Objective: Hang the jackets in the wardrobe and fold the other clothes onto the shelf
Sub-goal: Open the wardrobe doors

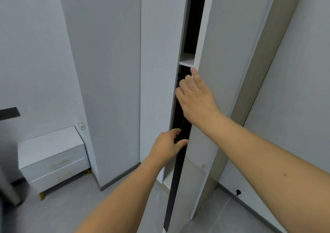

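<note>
Gripping wardrobe door [210,108] edges: right hand [196,99], left hand [167,146].

To your left you see a white nightstand [51,158] with 2 drawers, each with a thin gold bar handle, standing on gold legs against the pale wall. A wall socket [81,125] sits just above its right rear corner. Grey floor tiles [59,213] spread below, and a black doorstop [237,192] stands low at your right.
</note>
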